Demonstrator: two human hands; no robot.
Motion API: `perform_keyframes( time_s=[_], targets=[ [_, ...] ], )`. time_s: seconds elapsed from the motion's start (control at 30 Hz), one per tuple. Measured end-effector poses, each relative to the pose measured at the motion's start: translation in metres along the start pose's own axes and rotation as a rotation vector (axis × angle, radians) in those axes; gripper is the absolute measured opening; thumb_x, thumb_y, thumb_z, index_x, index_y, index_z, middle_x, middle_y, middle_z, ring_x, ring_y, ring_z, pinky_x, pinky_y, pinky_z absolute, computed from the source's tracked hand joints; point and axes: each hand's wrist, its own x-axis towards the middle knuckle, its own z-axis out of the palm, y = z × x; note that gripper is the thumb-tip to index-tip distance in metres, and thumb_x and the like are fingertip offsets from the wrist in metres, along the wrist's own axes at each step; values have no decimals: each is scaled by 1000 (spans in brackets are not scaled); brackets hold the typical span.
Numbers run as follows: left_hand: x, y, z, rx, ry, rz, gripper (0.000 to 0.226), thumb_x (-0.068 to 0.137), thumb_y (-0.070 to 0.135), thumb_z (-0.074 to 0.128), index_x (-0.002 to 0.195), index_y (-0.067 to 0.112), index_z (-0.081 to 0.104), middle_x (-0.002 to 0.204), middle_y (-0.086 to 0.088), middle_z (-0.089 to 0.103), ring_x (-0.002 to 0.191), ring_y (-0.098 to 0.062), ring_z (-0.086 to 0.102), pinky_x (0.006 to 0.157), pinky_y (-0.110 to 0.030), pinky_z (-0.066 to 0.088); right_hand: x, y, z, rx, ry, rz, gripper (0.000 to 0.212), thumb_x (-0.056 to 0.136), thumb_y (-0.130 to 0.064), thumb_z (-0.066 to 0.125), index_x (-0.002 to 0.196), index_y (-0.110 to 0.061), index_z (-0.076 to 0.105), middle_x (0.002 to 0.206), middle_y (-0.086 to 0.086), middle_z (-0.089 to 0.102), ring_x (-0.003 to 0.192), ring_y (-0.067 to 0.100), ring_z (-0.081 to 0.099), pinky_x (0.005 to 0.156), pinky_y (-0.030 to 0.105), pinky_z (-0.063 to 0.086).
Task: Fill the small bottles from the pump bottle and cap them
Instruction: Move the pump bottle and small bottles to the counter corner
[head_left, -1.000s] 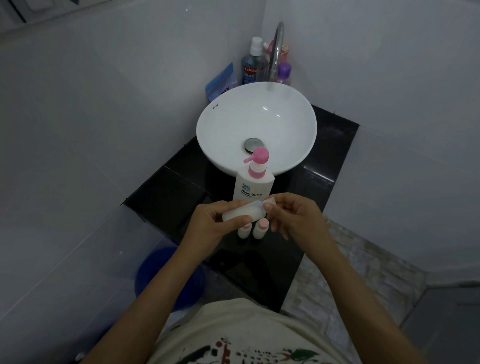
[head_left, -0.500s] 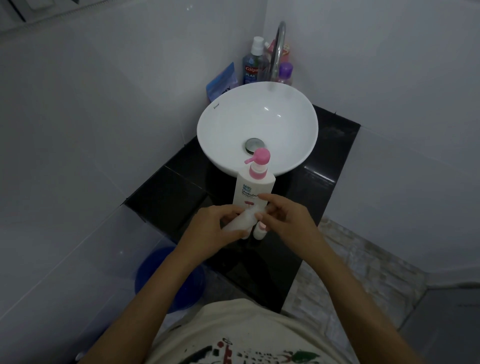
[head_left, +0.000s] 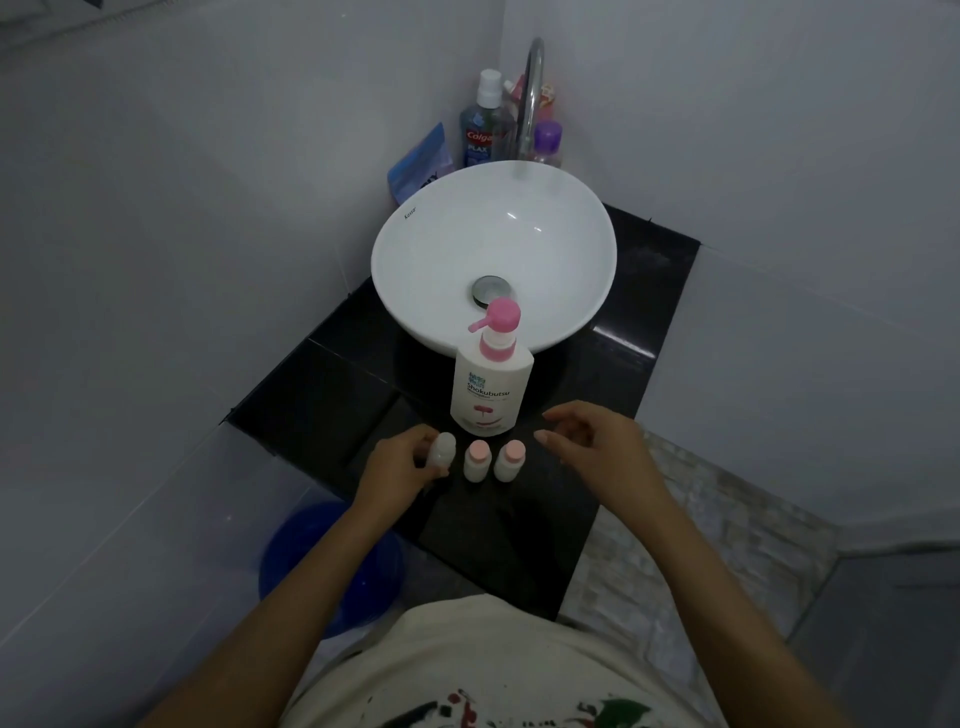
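A white pump bottle (head_left: 491, 387) with a pink pump head stands on the black counter (head_left: 322, 400) in front of the sink. Before it stand three small white bottles in a row. My left hand (head_left: 402, 470) grips the leftmost small bottle (head_left: 441, 453), which stands upright on the counter and shows no pink cap. The middle small bottle (head_left: 477, 460) and the right small bottle (head_left: 508, 459) both carry pink caps. My right hand (head_left: 592, 441) hovers to the right of them, fingers loosely spread, holding nothing.
A white basin (head_left: 493, 249) with a metal tap (head_left: 530, 98) sits behind the pump bottle. Mouthwash (head_left: 480, 130), a purple-capped bottle (head_left: 545, 143) and a blue packet (head_left: 421, 163) crowd the back corner. A blue bucket (head_left: 332, 564) stands on the floor at the left.
My left hand has set the small bottle down upright at the left of the row. My right hand has let go of it and drawn away to the right.
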Motion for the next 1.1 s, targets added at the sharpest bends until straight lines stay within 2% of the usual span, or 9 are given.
perform_keyframes(
  time_s=[0.27,0.4,0.47,0.57,0.67,0.73,0.87,0.97,1.1],
  targets=[
    [11,-9,5,-45,-16,1,44,73,12,78,112,21,62,114,1,67,108,-11,60,94,-31,49,16,8,3,-41,-5,27,31,81,-29,69,111,-22,63,87,-6,62,76,-1,55,65,10,41],
    [15,-15,0,-22,-71,-15,67,68,1,79,128,20,55,128,-3,61,116,-14,55,98,-27,43,30,11,6,-32,-10,28,37,80,-26,71,115,-20,61,92,-4,63,80,2,57,72,15,44],
    [19,-18,-7,10,-77,-14,64,71,-5,74,127,19,54,131,-5,57,117,-17,54,97,-27,43,41,14,8,-13,-8,39,41,78,-23,73,117,-18,60,97,-1,65,85,8,59,76,18,45],
    [26,-10,-22,-70,-17,5,49,79,-7,64,122,15,58,126,-5,59,112,-15,55,92,-22,41,58,19,15,12,-54,54,47,76,-19,75,120,-16,58,105,3,64,90,12,60,77,18,45],
    [39,13,-33,-150,49,87,45,77,8,73,120,19,61,118,5,61,108,-8,56,87,-13,40,71,20,25,20,-132,35,48,75,-17,76,119,-18,58,109,2,65,95,14,61,83,26,51],
    [48,31,-35,-192,23,133,49,74,11,77,119,20,62,116,7,63,107,-4,58,90,-15,43,77,18,31,31,-158,9,45,75,-16,75,117,-18,59,108,1,66,95,14,62,86,33,54],
    [58,50,-32,-240,-74,213,50,72,5,77,118,16,63,108,7,69,98,5,64,81,-11,51,82,17,37,54,-134,-16,42,76,-13,73,116,-16,60,105,1,67,91,11,62,77,24,51],
    [61,49,-29,-233,-57,216,52,69,1,77,118,15,64,107,5,70,93,6,64,77,-9,51,82,19,38,54,-121,-39,40,78,-13,72,116,-15,61,105,0,68,89,9,62,72,17,48],
    [55,49,-29,-225,-6,223,49,68,3,79,113,16,66,104,3,71,93,-2,66,81,-17,54,81,17,38,45,-125,-73,34,77,-12,72,110,-14,64,105,3,70,92,10,64,79,25,53]
  ],
)
